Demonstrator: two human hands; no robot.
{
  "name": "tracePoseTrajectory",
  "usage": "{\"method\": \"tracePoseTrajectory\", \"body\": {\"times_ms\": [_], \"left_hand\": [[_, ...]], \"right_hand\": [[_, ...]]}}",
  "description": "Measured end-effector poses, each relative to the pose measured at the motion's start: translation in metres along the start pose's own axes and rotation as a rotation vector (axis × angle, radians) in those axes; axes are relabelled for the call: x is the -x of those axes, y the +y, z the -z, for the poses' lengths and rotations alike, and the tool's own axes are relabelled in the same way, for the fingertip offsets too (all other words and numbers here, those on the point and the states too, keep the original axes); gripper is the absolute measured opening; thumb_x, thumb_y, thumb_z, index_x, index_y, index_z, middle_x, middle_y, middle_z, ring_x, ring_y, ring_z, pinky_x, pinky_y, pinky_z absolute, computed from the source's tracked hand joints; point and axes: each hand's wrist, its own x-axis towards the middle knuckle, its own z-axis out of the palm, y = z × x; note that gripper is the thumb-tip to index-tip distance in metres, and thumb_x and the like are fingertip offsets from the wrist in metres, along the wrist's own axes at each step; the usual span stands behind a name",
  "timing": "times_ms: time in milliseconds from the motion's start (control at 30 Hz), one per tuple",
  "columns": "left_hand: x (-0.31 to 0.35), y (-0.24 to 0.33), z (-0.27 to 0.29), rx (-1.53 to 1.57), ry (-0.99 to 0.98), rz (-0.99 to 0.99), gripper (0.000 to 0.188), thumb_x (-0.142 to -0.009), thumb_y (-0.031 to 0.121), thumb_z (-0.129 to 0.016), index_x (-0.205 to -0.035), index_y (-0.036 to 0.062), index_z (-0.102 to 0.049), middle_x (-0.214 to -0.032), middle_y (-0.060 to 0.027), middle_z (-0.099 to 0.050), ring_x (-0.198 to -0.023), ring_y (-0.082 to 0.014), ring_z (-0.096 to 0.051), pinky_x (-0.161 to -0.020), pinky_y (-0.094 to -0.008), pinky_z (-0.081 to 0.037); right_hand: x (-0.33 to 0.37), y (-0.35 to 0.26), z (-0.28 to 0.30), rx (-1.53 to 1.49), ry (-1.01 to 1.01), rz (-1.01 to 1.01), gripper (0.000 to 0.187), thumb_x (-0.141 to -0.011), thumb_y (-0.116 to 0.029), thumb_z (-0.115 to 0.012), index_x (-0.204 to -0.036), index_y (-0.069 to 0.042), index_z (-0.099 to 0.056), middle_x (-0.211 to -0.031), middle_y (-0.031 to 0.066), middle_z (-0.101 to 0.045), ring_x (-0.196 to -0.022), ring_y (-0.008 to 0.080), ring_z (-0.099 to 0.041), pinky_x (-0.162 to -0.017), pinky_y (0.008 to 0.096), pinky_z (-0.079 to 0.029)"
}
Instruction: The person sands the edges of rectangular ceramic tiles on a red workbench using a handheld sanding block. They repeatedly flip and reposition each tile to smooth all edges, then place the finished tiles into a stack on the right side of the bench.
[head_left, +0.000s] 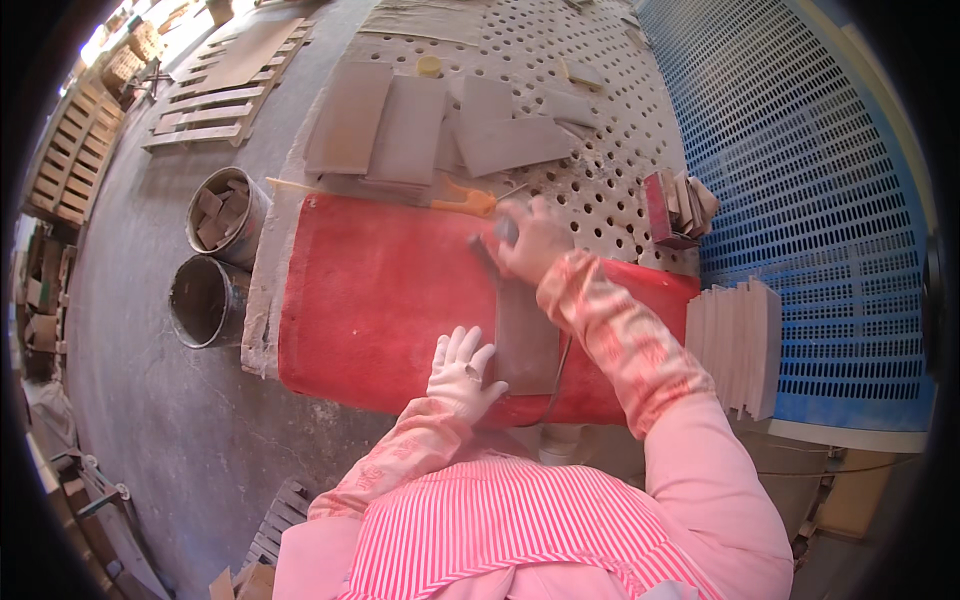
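A brown-grey rectangular tile (528,345) lies flat on the red cloth (390,290). My left hand (460,378), in a white glove, rests at the tile's left edge with its fingers spread. My right hand (538,243) is over the tile's far end, its fingers curled round a dark grey thing (506,231). Motion blurs this hand, so the kind of thing it holds is unclear. An orange-handled tool (467,199) lies just beyond the cloth's far edge, close to my right hand.
Flat grey tiles (405,130) lie overlapping farther up the perforated table (630,120). A row of upright tiles (733,345) stands at the right, before the blue slatted panel (800,200). A bucket of broken pieces (228,218) and a dark bucket (207,300) stand left.
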Motion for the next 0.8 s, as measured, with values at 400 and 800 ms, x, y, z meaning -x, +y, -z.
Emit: {"method": "tracePoseTrajectory", "body": {"times_ms": [400, 800], "left_hand": [[-0.011, 0.004, 0.014, -0.093, -0.193, -0.063, 0.075, -0.090, 0.040, -0.083, -0.157, 0.0174, -0.058, -0.170, -0.0095, -0.048, -0.162, -0.0408, -0.035, -0.136, -0.0588, -0.022], [-0.012, -0.001, 0.011, -0.069, -0.182, -0.098, 0.069, -0.091, 0.036, -0.082, -0.154, 0.0174, -0.061, -0.167, -0.0098, -0.053, -0.159, -0.0407, -0.040, -0.134, -0.0614, -0.024]], "right_hand": [[0.073, 0.052, 0.030, -0.032, -0.074, -0.017, 0.051, -0.085, -0.030, -0.082, -0.135, -0.024, -0.070, -0.122, 0.0182, -0.063, -0.110, 0.0436, -0.066, -0.090, 0.0537, -0.060], [0.087, 0.011, 0.025, -0.072, -0.137, 0.121, 0.048, -0.087, -0.034, -0.082, -0.132, -0.025, -0.072, -0.125, 0.0203, -0.064, -0.115, 0.0442, -0.065, -0.099, 0.0557, -0.058]]}}
